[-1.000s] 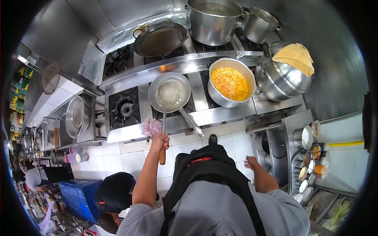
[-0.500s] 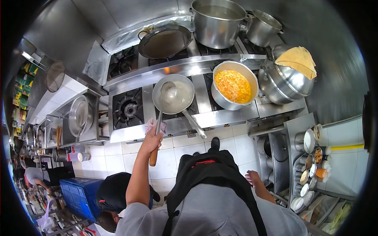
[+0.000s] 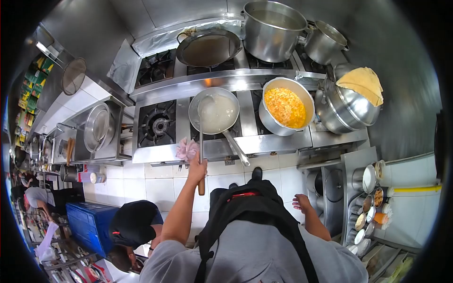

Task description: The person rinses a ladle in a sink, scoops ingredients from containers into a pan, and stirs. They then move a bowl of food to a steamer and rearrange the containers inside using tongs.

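My left hand [image 3: 196, 170] grips a long ladle [image 3: 201, 144] with a wooden end and a metal shaft. A crumpled pink cloth [image 3: 187, 149] sticks out beside the fingers of that hand. The ladle's bowl lies in the whitish liquid at the left side of a saucepan [image 3: 232, 123], which rests on a front burner. Its long handle [image 3: 237, 150] points toward me and nothing holds it. My right hand [image 3: 302, 203] hangs open at my side, near the metal shelf unit, with nothing in it.
A pot of orange-yellow food [image 3: 284, 108] stands right of the saucepan. Behind are a wide pan [image 3: 208, 49] and large stockpots [image 3: 273, 35]. A lidded steel pot [image 3: 347, 106] carries a yellow cloth. To my left, a person in black [image 3: 134, 221] bends near a blue crate [image 3: 87, 226].
The ladle's bowl has sunk deeper into the whitish liquid, and its shaft stands straighter. My left hand has shifted right. The bending person has moved, and the whole view has shifted slightly.
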The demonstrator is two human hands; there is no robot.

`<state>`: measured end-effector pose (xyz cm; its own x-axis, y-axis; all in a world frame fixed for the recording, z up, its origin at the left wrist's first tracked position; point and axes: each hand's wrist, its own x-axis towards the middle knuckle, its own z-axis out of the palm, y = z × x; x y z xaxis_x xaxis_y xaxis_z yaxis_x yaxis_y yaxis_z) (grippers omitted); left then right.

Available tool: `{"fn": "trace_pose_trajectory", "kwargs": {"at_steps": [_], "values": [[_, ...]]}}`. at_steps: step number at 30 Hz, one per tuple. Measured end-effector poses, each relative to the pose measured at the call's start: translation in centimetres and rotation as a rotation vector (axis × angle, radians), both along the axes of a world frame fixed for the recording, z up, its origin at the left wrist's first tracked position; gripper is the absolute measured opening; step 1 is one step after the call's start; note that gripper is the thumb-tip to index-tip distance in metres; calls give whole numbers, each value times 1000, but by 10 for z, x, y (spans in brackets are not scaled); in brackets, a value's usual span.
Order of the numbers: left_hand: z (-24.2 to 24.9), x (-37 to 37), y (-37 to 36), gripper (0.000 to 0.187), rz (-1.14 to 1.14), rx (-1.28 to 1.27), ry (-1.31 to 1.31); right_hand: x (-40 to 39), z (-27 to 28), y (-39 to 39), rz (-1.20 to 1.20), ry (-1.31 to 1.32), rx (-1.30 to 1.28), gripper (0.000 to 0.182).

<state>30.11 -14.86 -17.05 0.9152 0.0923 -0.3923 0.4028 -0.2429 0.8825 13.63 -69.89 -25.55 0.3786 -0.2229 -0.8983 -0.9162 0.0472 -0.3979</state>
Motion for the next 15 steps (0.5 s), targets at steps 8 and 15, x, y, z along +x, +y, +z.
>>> {"fn": "trace_pose_trajectory", "kwargs": {"at_steps": [8, 15], "values": [[24, -10, -12, 61, -44, -85, 63, -16, -1, 0, 6, 29, 3, 29], [30, -13, 43, 68, -6, 579, -496, -42, 8, -15, 11, 75, -17, 31]]}}
